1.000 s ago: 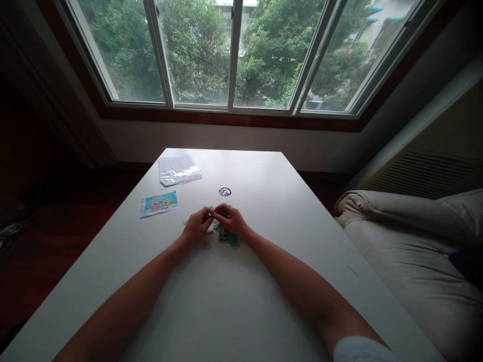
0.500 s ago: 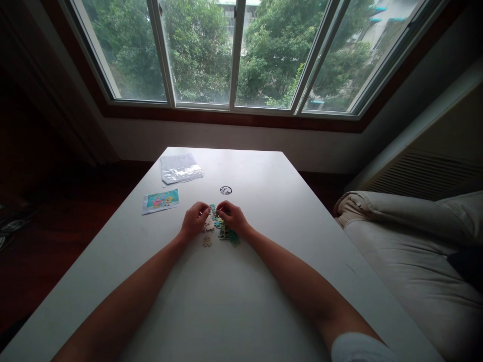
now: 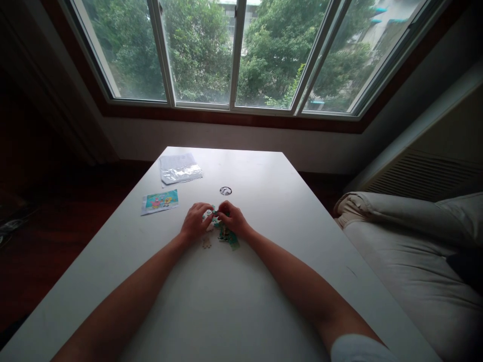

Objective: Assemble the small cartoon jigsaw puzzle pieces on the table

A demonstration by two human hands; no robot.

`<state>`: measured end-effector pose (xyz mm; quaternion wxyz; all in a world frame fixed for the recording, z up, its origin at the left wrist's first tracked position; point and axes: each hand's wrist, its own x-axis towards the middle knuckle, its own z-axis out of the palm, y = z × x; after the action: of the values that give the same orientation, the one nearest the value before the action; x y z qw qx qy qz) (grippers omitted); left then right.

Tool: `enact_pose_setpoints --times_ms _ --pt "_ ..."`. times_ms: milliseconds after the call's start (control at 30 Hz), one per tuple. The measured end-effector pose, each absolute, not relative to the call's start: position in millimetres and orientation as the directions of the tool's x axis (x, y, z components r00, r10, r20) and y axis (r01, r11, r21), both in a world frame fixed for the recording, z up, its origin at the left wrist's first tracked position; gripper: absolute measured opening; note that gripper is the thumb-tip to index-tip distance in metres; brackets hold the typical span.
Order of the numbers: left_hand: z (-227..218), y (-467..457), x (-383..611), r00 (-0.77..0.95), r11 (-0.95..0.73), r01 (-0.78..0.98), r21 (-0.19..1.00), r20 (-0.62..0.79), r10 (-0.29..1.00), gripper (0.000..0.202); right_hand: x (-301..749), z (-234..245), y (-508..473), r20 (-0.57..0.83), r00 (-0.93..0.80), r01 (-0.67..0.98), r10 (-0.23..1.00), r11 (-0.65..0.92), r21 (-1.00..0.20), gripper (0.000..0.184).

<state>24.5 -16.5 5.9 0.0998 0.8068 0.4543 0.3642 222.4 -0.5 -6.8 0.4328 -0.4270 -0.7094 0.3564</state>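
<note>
A small cluster of teal and pale jigsaw pieces (image 3: 226, 235) lies in the middle of the white table (image 3: 226, 301). My left hand (image 3: 194, 221) rests at the cluster's left side with fingers curled in a pinch on a puzzle piece. My right hand (image 3: 234, 217) sits at the right side, fingers also pinched on pieces. The two hands' fingertips nearly meet over the pieces. One pale loose piece (image 3: 206, 243) lies just below my left hand.
A small colourful picture card (image 3: 160, 201) lies to the left. A clear plastic bag (image 3: 180, 168) is at the table's far left. A round cable hole (image 3: 225, 190) is beyond the hands. A pale sofa (image 3: 407, 251) stands at the right, windows ahead.
My hands parted slightly half a second ago and have come together again over the pieces. The pale piece below my left hand now shows.
</note>
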Motion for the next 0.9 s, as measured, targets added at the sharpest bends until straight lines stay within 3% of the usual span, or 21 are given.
enact_pose_setpoints --times_ms 367,533,900 --pt "5 -13 23 0.359 -0.607 0.623 0.493 0.509 0.783 0.008 221 -6 -2 0.318 -0.219 0.365 0.922 0.38 -0.85 0.013" --pt "2 -16 24 0.379 -0.59 0.679 0.438 0.479 0.792 0.007 222 -5 0 0.349 -0.174 0.398 0.921 0.39 -0.83 0.011" --pt "-7 -14 24 0.487 -0.615 0.726 0.308 0.402 0.776 0.03 225 -2 -1 0.358 -0.159 0.432 0.92 0.391 -0.813 0.019"
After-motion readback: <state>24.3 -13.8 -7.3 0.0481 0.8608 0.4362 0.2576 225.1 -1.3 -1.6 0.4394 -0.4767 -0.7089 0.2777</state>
